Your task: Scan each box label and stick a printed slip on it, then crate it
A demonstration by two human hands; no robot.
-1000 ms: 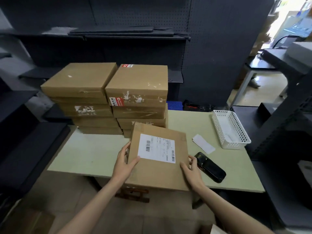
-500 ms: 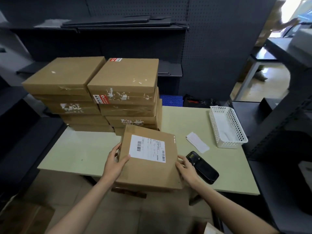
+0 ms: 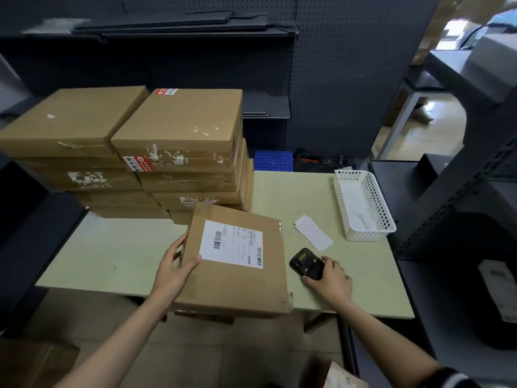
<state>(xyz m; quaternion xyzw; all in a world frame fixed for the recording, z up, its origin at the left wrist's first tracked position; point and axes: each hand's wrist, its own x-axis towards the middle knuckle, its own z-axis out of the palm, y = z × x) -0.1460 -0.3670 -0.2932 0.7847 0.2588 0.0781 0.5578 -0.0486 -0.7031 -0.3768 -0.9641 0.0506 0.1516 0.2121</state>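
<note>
A flat cardboard box (image 3: 237, 284) lies at the table's near edge, overhanging it, with a white shipping label (image 3: 232, 243) with barcodes on top. My left hand (image 3: 174, 268) grips the box's left side, thumb on top. My right hand (image 3: 328, 277) curls around a black handheld scanner (image 3: 306, 263) lying on the table just right of the box. A white printed slip (image 3: 313, 232) lies on the table beyond the scanner.
Two stacks of several cardboard boxes (image 3: 173, 130) fill the far left of the pale green table (image 3: 112, 253). A white perforated basket (image 3: 363, 204) with slips stands at the right. Dark shelving surrounds the table; a blue crate (image 3: 272, 161) sits behind it.
My right hand has left the box's right edge and moved right onto the scanner. My left hand keeps its hold on the box.
</note>
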